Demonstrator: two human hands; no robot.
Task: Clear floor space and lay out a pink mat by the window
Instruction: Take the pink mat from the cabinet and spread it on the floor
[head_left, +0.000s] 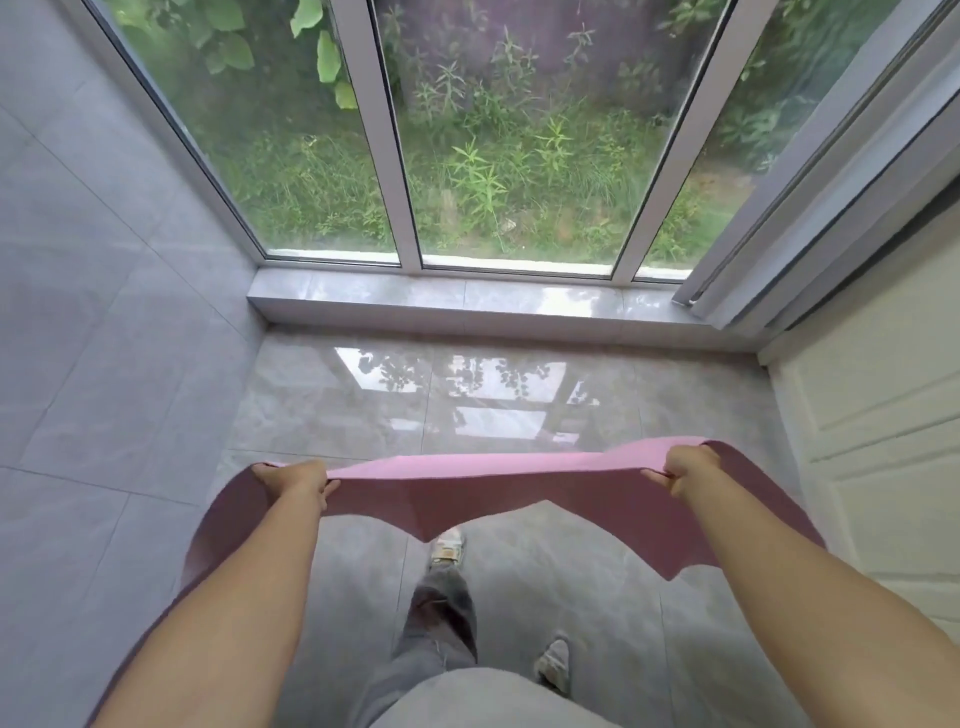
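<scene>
Pink mat (467, 486) hangs in the air before us, above the glossy tiled floor (519, 415) near the window (498, 156); our left hand (296, 480) and right hand (685, 467) each pinch its top edge, well apart; it sags between them, so we judge it soft, light and floppy; best held near the corners.
</scene>
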